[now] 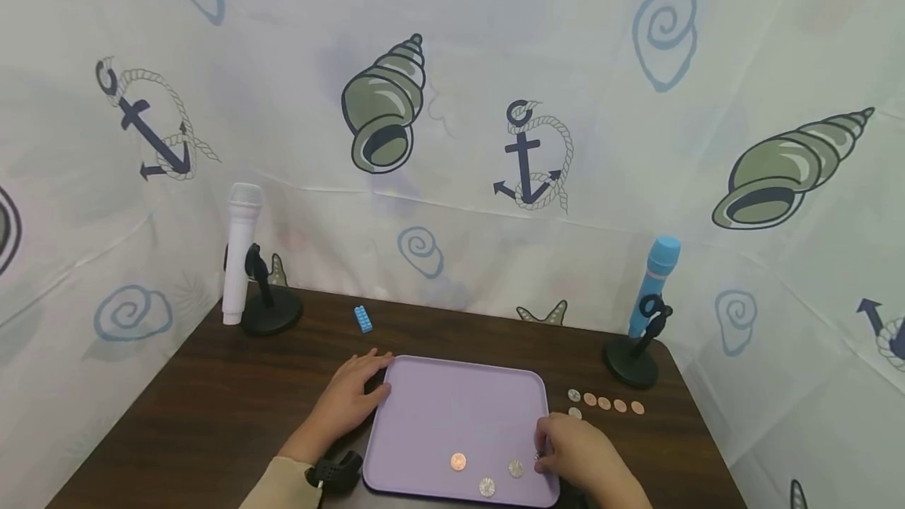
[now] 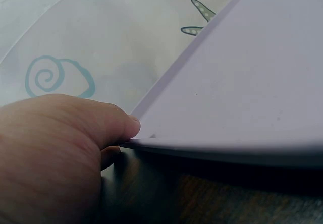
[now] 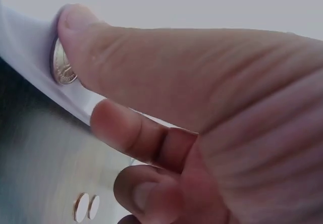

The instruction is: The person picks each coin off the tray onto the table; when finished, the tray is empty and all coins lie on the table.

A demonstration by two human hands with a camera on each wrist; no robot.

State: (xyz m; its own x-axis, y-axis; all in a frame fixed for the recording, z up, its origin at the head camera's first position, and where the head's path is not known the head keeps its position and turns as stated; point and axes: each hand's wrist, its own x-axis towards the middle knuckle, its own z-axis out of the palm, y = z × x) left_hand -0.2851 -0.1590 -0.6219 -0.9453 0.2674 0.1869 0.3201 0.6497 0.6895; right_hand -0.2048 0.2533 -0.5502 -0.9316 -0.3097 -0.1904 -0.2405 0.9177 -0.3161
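Now — right hand [image 1: 576, 454] pinches silver coin [image 3: 61, 65] | left hand [image 1: 349, 395] steadies tray [image 1: 459, 407]

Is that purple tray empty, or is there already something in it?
Not empty. The purple tray holds three coins near its front edge: a copper coin and two silver coins.

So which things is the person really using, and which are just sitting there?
In use: tray, coins on it, silver coin pinched in right hand, row of coins beside the tray, left hand steadying the tray's edge.

Lying about: blue brick, white microphone, blue microphone.
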